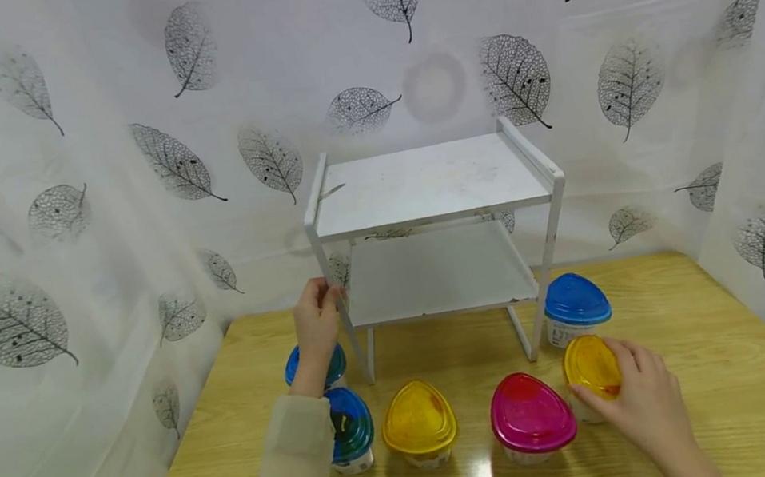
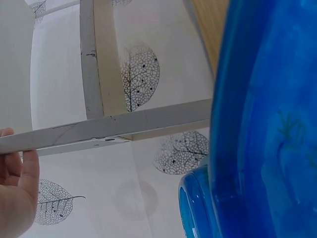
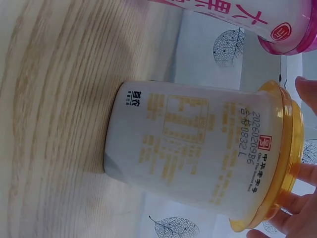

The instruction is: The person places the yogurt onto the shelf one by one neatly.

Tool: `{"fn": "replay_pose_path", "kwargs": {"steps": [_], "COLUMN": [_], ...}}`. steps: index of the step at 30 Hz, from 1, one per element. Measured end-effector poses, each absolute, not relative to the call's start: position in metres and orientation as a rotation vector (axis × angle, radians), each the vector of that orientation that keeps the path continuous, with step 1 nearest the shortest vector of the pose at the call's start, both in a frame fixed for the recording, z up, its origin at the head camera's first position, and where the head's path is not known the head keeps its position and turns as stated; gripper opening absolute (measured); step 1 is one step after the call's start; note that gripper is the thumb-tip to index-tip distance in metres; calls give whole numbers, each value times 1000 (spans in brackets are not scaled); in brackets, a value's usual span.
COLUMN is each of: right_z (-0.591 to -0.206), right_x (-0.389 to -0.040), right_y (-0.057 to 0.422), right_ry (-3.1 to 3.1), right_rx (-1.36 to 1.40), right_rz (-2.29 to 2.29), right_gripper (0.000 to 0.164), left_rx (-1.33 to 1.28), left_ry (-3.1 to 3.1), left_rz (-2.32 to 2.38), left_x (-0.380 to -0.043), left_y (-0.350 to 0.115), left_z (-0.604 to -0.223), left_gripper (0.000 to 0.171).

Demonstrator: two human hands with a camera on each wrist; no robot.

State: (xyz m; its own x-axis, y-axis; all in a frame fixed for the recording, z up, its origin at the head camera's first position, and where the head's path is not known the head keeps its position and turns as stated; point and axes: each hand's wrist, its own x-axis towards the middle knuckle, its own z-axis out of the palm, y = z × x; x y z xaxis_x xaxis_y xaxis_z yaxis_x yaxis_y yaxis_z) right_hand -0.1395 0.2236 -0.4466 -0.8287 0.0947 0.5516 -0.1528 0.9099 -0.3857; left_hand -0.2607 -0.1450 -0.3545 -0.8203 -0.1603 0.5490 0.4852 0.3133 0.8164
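Observation:
My left hand (image 1: pixel 317 320) holds the left front leg of a white two-tier shelf rack (image 1: pixel 429 184). In the left wrist view the fingers (image 2: pixel 29 173) and thumb bend around that white leg (image 2: pixel 64 133). My right hand (image 1: pixel 646 397) grips a yellow-lidded white cup (image 1: pixel 590 364) at its lid, thumb on one side and fingers on the other. Seen from the right wrist, this printed cup (image 3: pixel 188 148) appears to stand on the table. Close beside it is a pink-lidded cup (image 1: pixel 532 416).
Another yellow-lidded cup (image 1: pixel 419 423) stands at front centre. Two blue-lidded cups, one nearer (image 1: pixel 349 428) and one partly behind my left wrist (image 1: pixel 336 367), are on the left. A further blue-lidded cup (image 1: pixel 575 302) stands by the rack's right leg. Leaf-patterned sheeting (image 1: pixel 222 66) surrounds the wooden table (image 1: pixel 752 399).

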Motion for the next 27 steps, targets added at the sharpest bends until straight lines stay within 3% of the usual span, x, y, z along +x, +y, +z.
{"fn": "replay_pose_path", "kwargs": {"steps": [16, 27], "right_z": [-443, -446], "right_x": [-141, -141], "right_y": [235, 240], "right_ry": [-2490, -2489], "right_rx": [211, 275], "right_rz": [777, 890], "right_gripper": [70, 68], "left_rx": [-292, -311], "left_ry": [-2062, -2031], "left_rz": [-1493, -1515], "left_x": [-260, -260], "left_y": [-145, -144], "left_z": [-355, -354], "left_gripper": [17, 10]}}
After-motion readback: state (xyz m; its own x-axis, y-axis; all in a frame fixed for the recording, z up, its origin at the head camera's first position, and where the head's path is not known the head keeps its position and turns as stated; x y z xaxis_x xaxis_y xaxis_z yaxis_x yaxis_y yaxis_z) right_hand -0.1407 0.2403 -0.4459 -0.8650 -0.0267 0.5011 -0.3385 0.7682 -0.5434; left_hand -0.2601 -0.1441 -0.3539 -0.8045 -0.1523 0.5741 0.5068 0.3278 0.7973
